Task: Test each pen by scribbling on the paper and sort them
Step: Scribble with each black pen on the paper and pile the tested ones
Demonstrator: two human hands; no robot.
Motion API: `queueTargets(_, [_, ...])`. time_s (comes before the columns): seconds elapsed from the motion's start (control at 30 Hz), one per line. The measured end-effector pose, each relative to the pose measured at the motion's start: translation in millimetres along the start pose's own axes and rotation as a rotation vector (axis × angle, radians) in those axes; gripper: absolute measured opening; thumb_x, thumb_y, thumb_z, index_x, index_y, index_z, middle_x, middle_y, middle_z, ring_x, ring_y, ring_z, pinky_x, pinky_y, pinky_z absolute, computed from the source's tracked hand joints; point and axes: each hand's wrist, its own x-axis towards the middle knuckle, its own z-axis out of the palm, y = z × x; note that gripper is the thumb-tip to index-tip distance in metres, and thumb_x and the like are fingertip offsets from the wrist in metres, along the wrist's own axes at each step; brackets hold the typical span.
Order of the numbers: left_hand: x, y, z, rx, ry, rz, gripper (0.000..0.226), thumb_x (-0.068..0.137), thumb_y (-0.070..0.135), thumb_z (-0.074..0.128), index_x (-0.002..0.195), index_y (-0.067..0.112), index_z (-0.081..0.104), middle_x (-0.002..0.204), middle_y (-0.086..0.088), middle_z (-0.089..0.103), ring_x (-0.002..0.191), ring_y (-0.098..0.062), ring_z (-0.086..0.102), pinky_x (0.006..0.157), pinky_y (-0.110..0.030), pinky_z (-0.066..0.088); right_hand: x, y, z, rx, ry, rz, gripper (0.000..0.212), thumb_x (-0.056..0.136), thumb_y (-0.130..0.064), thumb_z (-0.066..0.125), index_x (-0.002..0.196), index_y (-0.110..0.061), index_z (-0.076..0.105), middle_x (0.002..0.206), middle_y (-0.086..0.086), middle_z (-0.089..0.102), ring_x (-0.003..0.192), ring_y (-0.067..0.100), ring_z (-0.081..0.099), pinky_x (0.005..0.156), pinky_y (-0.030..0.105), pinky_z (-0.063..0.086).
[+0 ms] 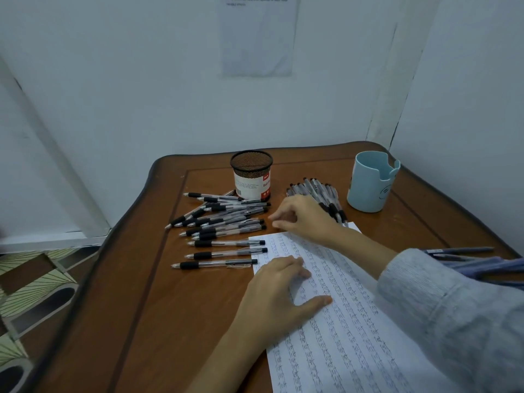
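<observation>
The wooden counter [170,321] carries everything, and the lined paper [354,350], already thick with scribbles, runs from its near edge up toward the middle. Your left hand [279,296] lies flat on the paper's left margin with the fingers spread; leave it there as the anchor so the sheet cannot skid under a stroke. Your right hand [304,219] reaches across the top of the paper with its fingers curled. No pen shows between them, but I cannot tell for sure whether they pinch anything.

The loose pens [224,222] are fanned out toward the left edge, just beside that hand. A tighter bundle of pens [320,191] sits behind it, near the blue cup [371,185] at the far right corner. The mesh pen holder [251,175] stands at the far edge, touching the fan. A few more pens [459,251] lie at the right edge, beyond your grey sleeve [453,307].

This looks like the changeover between pens. Take one pen only, by its black grip, lifting it clear so its neighbours do not roll. Click the tip out, scribble on a bare patch, and keep the groups well apart.
</observation>
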Motion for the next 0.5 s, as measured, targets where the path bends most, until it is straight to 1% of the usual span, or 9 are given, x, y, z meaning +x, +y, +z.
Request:
queueTargets(0.07, [-0.6,-1.0,1.0,-0.010,0.010,0.005,0.058,0.078,0.065,0.061,0.123,0.028,0.061,0.140,0.017,0.046,0.129,0.006,0.034,0.095,-0.001,0.016,7.1,1.8,8.8,-0.010,-0.022,-0.025,0.020,0.084,-0.021,0.071,0.103,-0.016,0.074,0.096,-0.003,0.068,0.079,0.002,0.052,0.074,0.014,0.042])
queueTargets(0.13, [-0.9,-1.8,1.8,-0.019,0.011,0.008,0.058,0.079,0.065,0.062,0.123,0.027,0.061,0.140,0.016,0.047,0.129,0.005,0.034,0.100,-0.006,0.021,12.3,3.2,13.4,-0.032,-0.036,-0.041,0.019,0.083,-0.026,0.073,0.100,-0.019,0.076,0.092,-0.008,0.067,0.086,0.007,0.051,0.081,0.024,0.044])
queueTargets(0.2, [-1.0,-2.1,2.1,-0.026,0.009,0.006,0.059,0.078,0.065,0.062,0.123,0.026,0.061,0.141,0.014,0.047,0.130,0.004,0.035,0.103,-0.012,0.026,14.1,2.4,15.1,-0.060,-0.041,-0.051,0.016,0.082,-0.029,0.073,0.096,-0.021,0.076,0.087,-0.012,0.062,0.088,0.007,0.047,0.080,0.027,0.043])
queueTargets(0.3, [-0.8,-1.6,2.2,-0.023,0.015,0.015,0.060,0.078,0.065,0.062,0.123,0.025,0.062,0.140,0.013,0.048,0.130,0.004,0.036,0.102,-0.011,0.024,12.5,0.8,14.7,-0.139,-0.040,-0.071,0.014,0.084,-0.032,0.072,0.093,-0.023,0.076,0.085,-0.011,0.059,0.088,0.007,0.042,0.078,0.027,0.042])
queueTargets(0.37, [-0.6,-1.9,2.1,-0.023,0.015,0.018,0.060,0.078,0.065,0.062,0.123,0.025,0.062,0.140,0.013,0.049,0.129,0.004,0.035,0.102,-0.010,0.024,9.1,1.3,13.0,-0.148,-0.051,-0.085,0.014,0.085,-0.032,0.070,0.092,-0.021,0.075,0.084,-0.008,0.060,0.087,0.007,0.042,0.076,0.024,0.040])
queueTargets(0.43, [-0.3,-2.1,1.9,-0.020,0.007,0.019,0.060,0.078,0.065,0.062,0.123,0.025,0.062,0.139,0.013,0.049,0.129,0.004,0.036,0.103,-0.011,0.025,2.8,2.3,9.0,-0.084,-0.031,-0.067,0.014,0.085,-0.030,0.070,0.091,-0.017,0.075,0.082,-0.009,0.059,0.082,0.003,0.043,0.074,0.017,0.036])
queueTargets(0.47, [-0.2,-2.2,1.9,-0.016,0.004,0.021,0.060,0.079,0.065,0.062,0.123,0.025,0.062,0.139,0.013,0.049,0.129,0.004,0.036,0.103,-0.010,0.025,-1.3,2.4,5.6,-0.015,-0.008,-0.031,0.014,0.085,-0.028,0.071,0.090,-0.015,0.074,0.082,-0.010,0.059,0.080,0.002,0.046,0.074,0.013,0.036])
queueTargets(0.5, [-0.1,-2.2,1.9,-0.013,0.002,0.022,0.060,0.079,0.065,0.062,0.124,0.025,0.061,0.139,0.013,0.049,0.129,0.005,0.036,0.101,-0.009,0.024,-6.4,2.0,0.8,0.081,0.019,0.018,0.013,0.085,-0.024,0.071,0.090,-0.013,0.073,0.082,-0.009,0.060,0.077,0.000,0.050,0.071,0.012,0.040])
